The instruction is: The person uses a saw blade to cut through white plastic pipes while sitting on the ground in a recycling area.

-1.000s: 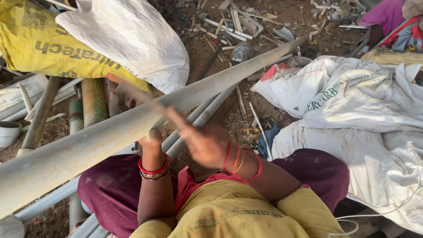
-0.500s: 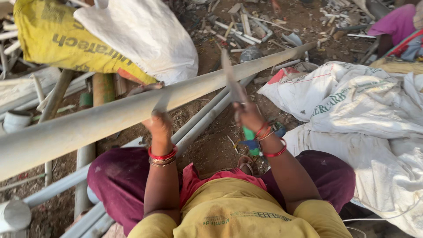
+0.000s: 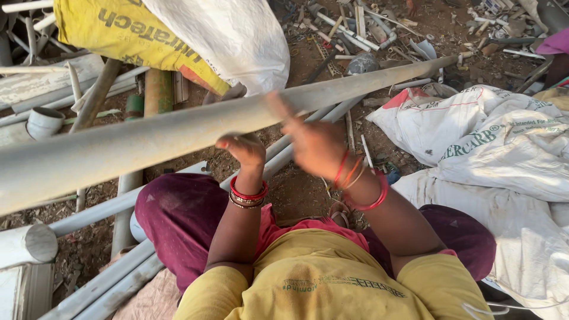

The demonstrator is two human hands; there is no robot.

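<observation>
right hand [image 3: 317, 145] motion-blurred, perhaps open, long grey pipe [image 3: 178, 139] cut off at left edge, left fingers [image 3: 234, 144] partly hidden behind it

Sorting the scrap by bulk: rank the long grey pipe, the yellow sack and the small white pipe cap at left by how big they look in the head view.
1. Long grey pipe, though it runs close to the camera, which inflates it.
2. Yellow sack, partly cut off at the top.
3. White pipe cap, clearly smallest.

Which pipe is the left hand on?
The long grey pipe slanting across the frame, raised above the others; the left hand grips it from below.
</observation>
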